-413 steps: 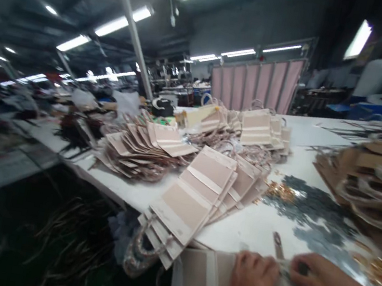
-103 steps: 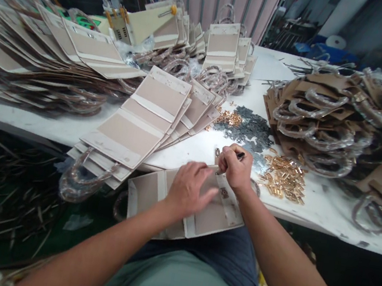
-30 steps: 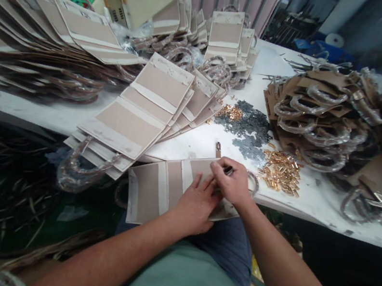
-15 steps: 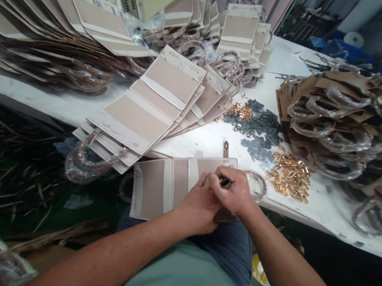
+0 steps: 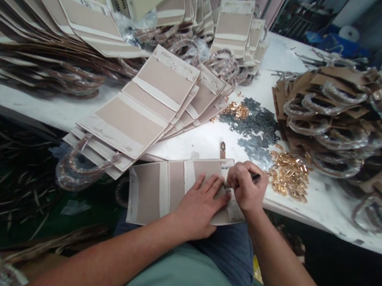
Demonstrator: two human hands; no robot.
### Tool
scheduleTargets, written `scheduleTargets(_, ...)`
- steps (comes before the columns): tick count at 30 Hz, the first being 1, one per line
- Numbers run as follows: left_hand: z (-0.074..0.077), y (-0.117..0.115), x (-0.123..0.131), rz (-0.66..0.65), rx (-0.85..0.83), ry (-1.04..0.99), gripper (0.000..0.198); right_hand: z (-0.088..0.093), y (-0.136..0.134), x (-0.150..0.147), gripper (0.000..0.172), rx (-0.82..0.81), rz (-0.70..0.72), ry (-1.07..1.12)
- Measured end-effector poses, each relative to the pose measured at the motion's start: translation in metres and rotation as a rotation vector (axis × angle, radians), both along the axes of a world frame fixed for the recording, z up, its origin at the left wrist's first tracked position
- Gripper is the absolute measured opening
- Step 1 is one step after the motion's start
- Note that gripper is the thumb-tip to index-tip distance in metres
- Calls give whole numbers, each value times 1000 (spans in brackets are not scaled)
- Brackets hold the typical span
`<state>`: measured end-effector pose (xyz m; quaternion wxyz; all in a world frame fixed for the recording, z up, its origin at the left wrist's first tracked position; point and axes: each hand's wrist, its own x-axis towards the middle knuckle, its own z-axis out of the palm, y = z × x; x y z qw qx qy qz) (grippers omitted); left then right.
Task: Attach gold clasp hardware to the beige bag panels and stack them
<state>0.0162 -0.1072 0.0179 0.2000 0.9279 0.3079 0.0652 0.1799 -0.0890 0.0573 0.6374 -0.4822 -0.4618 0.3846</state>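
Note:
My left hand [image 5: 200,208] lies flat on a beige bag panel [image 5: 144,191] with white strips, its fingers spread near the panel's right end. The panel rests across my lap and against the table edge. My right hand [image 5: 250,187] is closed around a small dark-handled tool [image 5: 255,177] over the same end of the panel. The tool's tip and exact kind are hidden by the fingers. Just beyond the panel's far edge, a narrow strap with a metal fitting [image 5: 222,149] lies on the table.
Left of the panel is a stack of similar bag panels [image 5: 131,123] with plastic-wrapped handles. Gold metal pieces [image 5: 288,176] and flat grey metal plates [image 5: 257,120] lie in piles on the white table [image 5: 179,148]. Wrapped handles on brown pieces [image 5: 343,110] are heaped at right.
My right hand has moved right, away from my left hand, with the dark tool still in it. My left fingers have straightened from a bunched grip and now lie flat on the panel.

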Motion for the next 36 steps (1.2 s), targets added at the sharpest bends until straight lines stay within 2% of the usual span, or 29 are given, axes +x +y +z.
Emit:
scheduleTargets(4, 1, 0, 0, -18, -4, 13, 90, -12, -2, 6, 44, -32, -11, 42)
scheduleTargets(8, 2, -2, -1, -5, 19, 22, 90, -13, -1, 4, 45, -33, -25, 88)
scheduleTargets(10, 4, -6, -1, -4, 35, 36, 88, -5, -4, 4, 46, -53, -27, 94)
scheduleTargets(13, 11, -14, -4, -9, 45, 38, 74, 22, -22, 13, 40, 30, -81, 145)
scheduleTargets(16, 33, -18, -15, 63, -13, -95, 57, 55, -54, 31, 31, 214, -255, 187)
scheduleTargets(18, 58, -16, -30, 148, -128, -288, 52, 68, -74, 40, 32, 268, -365, 191)
scheduleTargets(21, 106, -11, -60, 341, -509, -676, 47, 68, -84, 40, 34, 109, -422, 84)
scheduleTargets(23, 135, -11, -79, 537, -833, -941, 48, 63, -76, 31, 28, -26, -374, -69)
scheduleTargets(25, 156, -14, -94, 700, -1028, -1171, 56, 64, -61, 17, 39, -47, -300, -190)
scheduleTargets(27, 168, -17, -104, 777, -1045, -1348, 64, 75, -47, 3, 57, 15, -248, -232)
scheduleTargets(29, 173, -18, -111, 783, -1006, -1469, 67, 90, -39, -7, 63, 86, -217, -231)
scheduleTargets(32, 175, -19, -116, 725, -1007, -1558, 65, 111, -39, -12, 48, 182, -186, -179)
scheduleTargets(34, 173, -19, -117, 686, -1071, -1561, 62, 120, -43, -10, 36, 210, -192, -132)
scheduleTargets(36, 171, -18, -113, 663, -1168, -1534, 57, 126, -49, -5, 35, 207, -212, -88)
